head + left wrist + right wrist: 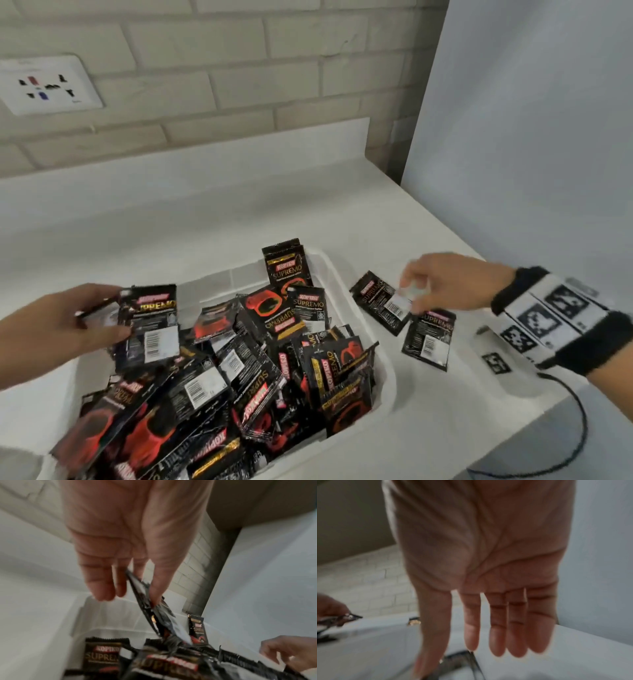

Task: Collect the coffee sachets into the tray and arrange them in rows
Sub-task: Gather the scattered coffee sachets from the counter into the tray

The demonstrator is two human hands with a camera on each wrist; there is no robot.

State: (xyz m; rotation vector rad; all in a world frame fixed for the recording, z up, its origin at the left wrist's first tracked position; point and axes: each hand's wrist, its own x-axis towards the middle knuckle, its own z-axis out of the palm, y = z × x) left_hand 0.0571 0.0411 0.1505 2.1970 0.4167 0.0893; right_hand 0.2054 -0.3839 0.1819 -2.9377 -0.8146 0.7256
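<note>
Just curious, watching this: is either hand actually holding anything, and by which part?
The left hand pinches a coffee sachet by its left edge. The right hand reaches over a sachet on the counter, fingers straight, gripping nothing.

The coffee sachets (pixel 263 346) are shiny black foil-like packets with red and gold print. The tray (pixel 383 363) is smooth white plastic. The tabletop (pixel 205 219) is smooth, white and matt. The wall (pixel 205 78) is rough, pale brick.
</note>
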